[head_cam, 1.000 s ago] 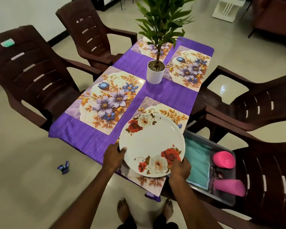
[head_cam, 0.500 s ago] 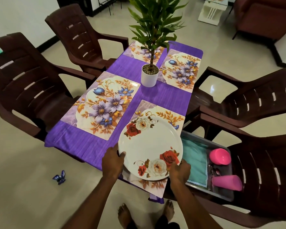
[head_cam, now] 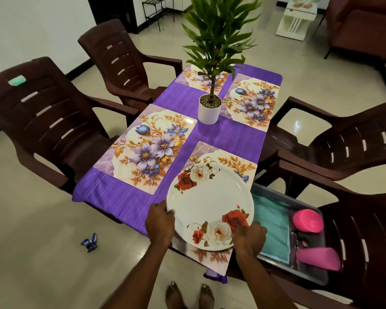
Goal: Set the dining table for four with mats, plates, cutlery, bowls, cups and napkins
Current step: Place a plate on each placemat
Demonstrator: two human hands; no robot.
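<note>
Grey tray (head_cam: pixel 274 191) holds teal napkins (head_cam: pixel 271 226), pink bowl (head_cam: pixel 307 220), cup (head_cam: pixel 319 258).

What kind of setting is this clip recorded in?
Most likely a home dining and living area: a small table under a purple cloth with floral mats, brown plastic armchairs round it, a potted plant as centrepiece, and a sofa behind.

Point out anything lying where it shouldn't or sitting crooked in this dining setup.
A small blue object lies on the floor left of the table, away from everything else. The near right mat overhangs the table's near edge under the plate. A pink cup lies on its side in the tray.
</note>
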